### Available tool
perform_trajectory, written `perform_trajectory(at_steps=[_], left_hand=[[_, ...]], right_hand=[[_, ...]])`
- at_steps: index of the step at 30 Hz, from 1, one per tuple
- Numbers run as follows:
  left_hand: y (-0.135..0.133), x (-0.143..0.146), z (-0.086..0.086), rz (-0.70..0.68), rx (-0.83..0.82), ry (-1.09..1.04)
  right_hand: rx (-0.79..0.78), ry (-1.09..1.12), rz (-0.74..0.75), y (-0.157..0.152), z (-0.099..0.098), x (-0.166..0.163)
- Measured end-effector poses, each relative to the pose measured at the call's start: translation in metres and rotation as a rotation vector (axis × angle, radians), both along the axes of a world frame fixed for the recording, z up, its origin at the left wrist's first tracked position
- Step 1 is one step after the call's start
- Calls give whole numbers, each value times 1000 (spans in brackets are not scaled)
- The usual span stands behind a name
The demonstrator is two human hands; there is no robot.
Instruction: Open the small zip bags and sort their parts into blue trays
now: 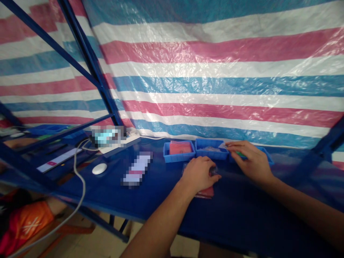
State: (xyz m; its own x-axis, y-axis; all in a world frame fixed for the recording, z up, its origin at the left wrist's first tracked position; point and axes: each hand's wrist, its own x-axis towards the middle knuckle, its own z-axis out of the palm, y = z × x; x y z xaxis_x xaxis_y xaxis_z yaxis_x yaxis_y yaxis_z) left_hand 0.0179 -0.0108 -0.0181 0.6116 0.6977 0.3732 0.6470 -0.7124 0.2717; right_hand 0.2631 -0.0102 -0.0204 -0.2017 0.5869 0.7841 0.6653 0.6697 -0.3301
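My left hand (pixel 199 174) is closed over the blue table, its fingers curled on a crinkled clear plastic bag (pixel 213 170); the palm hides most of it. Flat red packets (pixel 205 192) lie under and just in front of this hand. My right hand (pixel 251 161) pinches a small whitish clear packet (pixel 223 145) between thumb and fingers, above the edge of the middle blue bin (pixel 212 154). Clear pieces lie inside that bin. To its left stands a blue bin (pixel 178 157) of red packets (pixel 180 147). Behind my right hand, a third blue bin (pixel 264 154) holds something green, partly hidden.
A phone (pixel 137 169), blurred out, and a white computer mouse (pixel 99 168) lie left on the table (pixel 150 195). A white cable (pixel 76 172) hangs over the edge. Blue frame bars (pixel 88 68) and a striped sheet (pixel 215 86) enclose the table. Another person's orange sleeve (pixel 37 218) shows lower left.
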Motion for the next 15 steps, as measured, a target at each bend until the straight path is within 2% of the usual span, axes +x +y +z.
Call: perform_trajectory(at_steps=[9, 15], left_hand=[[0, 4, 1, 11, -14, -34], [-3, 6, 9, 36, -10, -4]], right_hand=[[0, -77, 41, 4, -1, -7], [-133, -309, 109, 12, -14, -12]])
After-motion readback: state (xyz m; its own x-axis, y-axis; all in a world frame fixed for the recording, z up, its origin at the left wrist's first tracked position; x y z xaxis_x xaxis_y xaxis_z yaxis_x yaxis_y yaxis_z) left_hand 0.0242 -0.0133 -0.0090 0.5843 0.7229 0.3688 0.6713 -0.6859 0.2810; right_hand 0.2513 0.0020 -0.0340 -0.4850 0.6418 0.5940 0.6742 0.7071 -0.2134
